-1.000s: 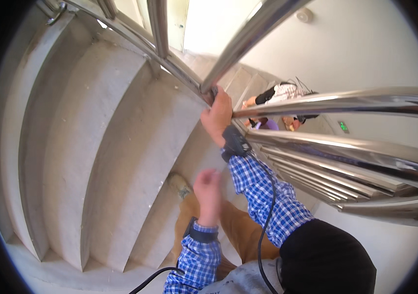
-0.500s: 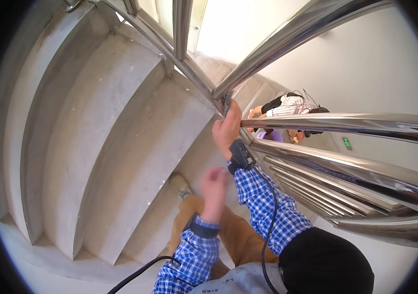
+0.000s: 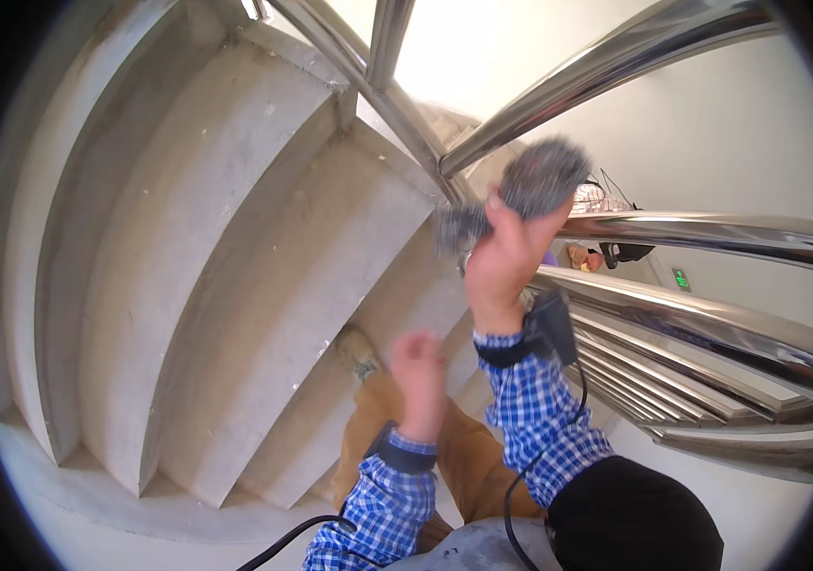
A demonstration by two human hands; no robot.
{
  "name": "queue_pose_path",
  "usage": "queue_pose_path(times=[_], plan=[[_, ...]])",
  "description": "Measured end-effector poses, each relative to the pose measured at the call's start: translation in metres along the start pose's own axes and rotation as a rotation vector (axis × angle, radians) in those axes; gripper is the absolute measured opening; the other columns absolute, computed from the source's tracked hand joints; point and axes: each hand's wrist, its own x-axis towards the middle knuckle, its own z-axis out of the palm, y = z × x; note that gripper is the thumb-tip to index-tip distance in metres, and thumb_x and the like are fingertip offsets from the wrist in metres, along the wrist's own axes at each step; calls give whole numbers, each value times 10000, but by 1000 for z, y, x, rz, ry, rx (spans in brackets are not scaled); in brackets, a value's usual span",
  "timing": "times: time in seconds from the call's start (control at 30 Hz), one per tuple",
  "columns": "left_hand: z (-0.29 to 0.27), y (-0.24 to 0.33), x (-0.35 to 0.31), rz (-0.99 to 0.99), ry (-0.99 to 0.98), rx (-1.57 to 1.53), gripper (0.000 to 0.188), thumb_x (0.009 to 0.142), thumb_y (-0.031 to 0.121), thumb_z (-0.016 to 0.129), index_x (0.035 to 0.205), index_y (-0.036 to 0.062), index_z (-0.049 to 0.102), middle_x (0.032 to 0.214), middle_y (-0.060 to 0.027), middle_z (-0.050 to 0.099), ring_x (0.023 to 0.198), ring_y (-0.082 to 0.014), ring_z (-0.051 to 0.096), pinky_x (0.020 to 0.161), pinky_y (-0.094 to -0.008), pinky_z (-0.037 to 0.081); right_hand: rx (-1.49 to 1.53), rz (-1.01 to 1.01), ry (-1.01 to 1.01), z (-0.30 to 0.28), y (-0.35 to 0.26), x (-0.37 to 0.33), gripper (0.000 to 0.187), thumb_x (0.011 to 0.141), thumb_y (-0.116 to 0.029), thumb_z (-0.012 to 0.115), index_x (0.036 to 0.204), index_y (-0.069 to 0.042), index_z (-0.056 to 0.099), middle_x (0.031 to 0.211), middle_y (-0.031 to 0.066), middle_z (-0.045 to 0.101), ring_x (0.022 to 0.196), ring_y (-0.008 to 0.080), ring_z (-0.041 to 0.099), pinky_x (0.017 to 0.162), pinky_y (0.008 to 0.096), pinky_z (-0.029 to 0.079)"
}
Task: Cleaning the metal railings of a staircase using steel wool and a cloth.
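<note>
My right hand (image 3: 511, 252) is raised beside the metal railing, closed on a dark grey cloth (image 3: 547, 176) whose loose parts spread out past the fingers. Motion blurs the cloth, and one end of it hangs to the left of the hand. The nearest railing parts are the shiny slanted post (image 3: 530, 105) and the round rail (image 3: 702, 228) behind the hand. My left hand (image 3: 419, 371) hovers low over the steps, close to my right forearm, with nothing visible in it. Its fingers look bent but are smeared by motion.
Curved grey stone steps (image 3: 207, 228) fill the left side. More steel rails (image 3: 692, 314) run along the right, with a pale wall behind them. Below, beyond the railing, a person (image 3: 606, 200) is partly visible near a green lit sign (image 3: 681, 278). Dark cables trail from my wrists.
My right hand has come off the foot of the railing post and swung up and right with the cloth, which now shows far more. My left hand has barely shifted.
</note>
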Motion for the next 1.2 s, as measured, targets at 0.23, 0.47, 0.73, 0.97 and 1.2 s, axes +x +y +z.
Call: queue_pose_path(times=[0.23,0.47,0.73,0.97,1.2], plan=[[-9,-2,-3,-37,-39,-43,164,813,127,595,942,39,546,753,5,530,603,-82,494,571,-216,392,-463,-416,-208,-4,83,33,767,730,-1,585,1356,27,143,1311,187,353,1221,265,376,986,373,326],[-19,-13,3,-47,-42,57,178,808,115,594,963,38,550,761,6,525,630,-80,492,568,-214,396,-1037,-628,-249,-26,108,46,423,634,-233,737,919,-6,521,819,147,558,803,313,532,820,401,378],[-12,-2,-5,-2,-101,6,180,810,130,595,956,34,554,782,-3,542,627,-85,501,564,-216,402,-954,-655,8,-6,97,58,387,619,-173,737,855,8,489,819,162,560,762,317,548,730,380,432],[-14,10,2,7,-96,27,201,806,156,598,959,33,555,779,-26,555,593,-98,516,541,-220,402,-1100,-643,-195,-41,100,41,527,610,-133,692,1073,11,485,937,170,546,918,378,475,847,456,332],[-5,-1,9,-26,-75,-2,191,806,148,590,954,34,550,768,-33,552,574,-101,515,511,-219,393,-951,-524,-305,-60,102,14,518,692,-15,605,1178,41,437,1190,241,475,1076,415,447,932,465,350]])
